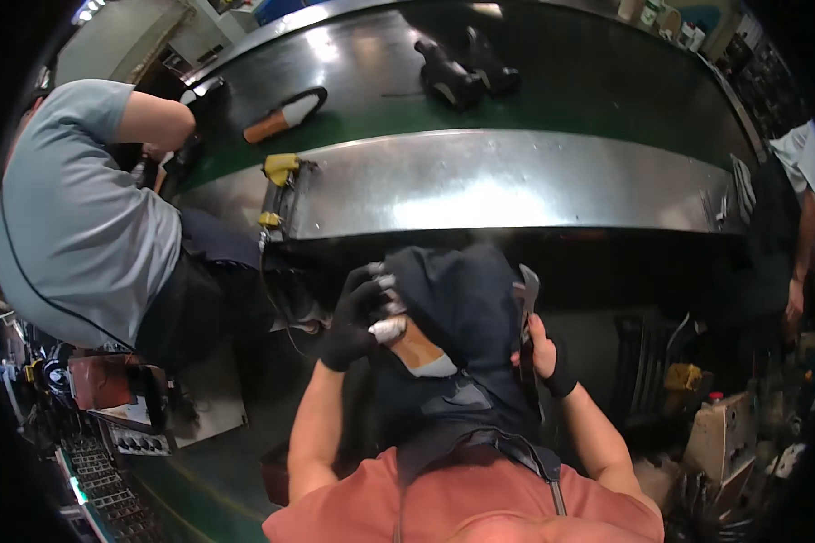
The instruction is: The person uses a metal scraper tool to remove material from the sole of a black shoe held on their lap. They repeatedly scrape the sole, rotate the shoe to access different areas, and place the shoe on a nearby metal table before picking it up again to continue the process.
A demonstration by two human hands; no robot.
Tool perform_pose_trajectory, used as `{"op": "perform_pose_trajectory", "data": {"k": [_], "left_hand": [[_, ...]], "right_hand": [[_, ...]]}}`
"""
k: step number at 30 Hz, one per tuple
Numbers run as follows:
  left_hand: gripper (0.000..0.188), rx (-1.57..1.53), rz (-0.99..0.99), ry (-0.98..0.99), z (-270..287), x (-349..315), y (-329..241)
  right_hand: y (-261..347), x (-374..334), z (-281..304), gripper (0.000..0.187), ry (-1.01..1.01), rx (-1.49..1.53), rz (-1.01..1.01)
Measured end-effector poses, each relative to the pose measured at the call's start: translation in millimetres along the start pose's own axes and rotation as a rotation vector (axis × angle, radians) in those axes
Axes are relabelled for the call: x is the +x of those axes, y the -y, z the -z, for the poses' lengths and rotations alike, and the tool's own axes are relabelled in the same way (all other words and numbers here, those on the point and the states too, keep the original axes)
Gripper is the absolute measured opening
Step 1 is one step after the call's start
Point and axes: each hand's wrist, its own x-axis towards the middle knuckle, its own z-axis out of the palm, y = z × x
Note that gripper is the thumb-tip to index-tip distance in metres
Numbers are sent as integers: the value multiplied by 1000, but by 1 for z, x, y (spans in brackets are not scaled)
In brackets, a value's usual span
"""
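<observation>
Over my lap, my left hand [364, 312], in a dark glove with white fingertips, grips the edge of a shoe [418, 351]. Its underside faces up, brown toward one end and white at the other. The shoe's dark side blends into my dark apron [457, 290], so its outline is partly lost. At the right of my lap, my right hand [543, 351] is closed around the handle of pincers. The pincers [528, 288] have a curved metal head pointing away from me; their lower part is hidden by my fingers. The two hands are apart.
Ahead runs a metal ledge [480, 185] with a yellow-ended clamp-like device [281, 172]. Beyond it, a dark green belt [371, 118] carries another shoe [285, 116] and black boots [451, 77]. One person [91, 208] works at left, another [801, 181] stands right, near a machine box [723, 436].
</observation>
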Motion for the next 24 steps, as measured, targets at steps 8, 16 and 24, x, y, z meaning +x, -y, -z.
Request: {"op": "perform_pose_trajectory", "data": {"k": [8, 16, 24], "left_hand": [[26, 289, -291, 103, -58, 59, 73], [76, -197, 96, 238, -79, 80, 76], [85, -396, 229, 51, -74, 72, 93]], "right_hand": [[25, -70, -19, 48, 211, -121, -40], [26, 0, -45, 42, 390, 270, -80], [10, 18, -70, 45, 247, -193, 171]]}}
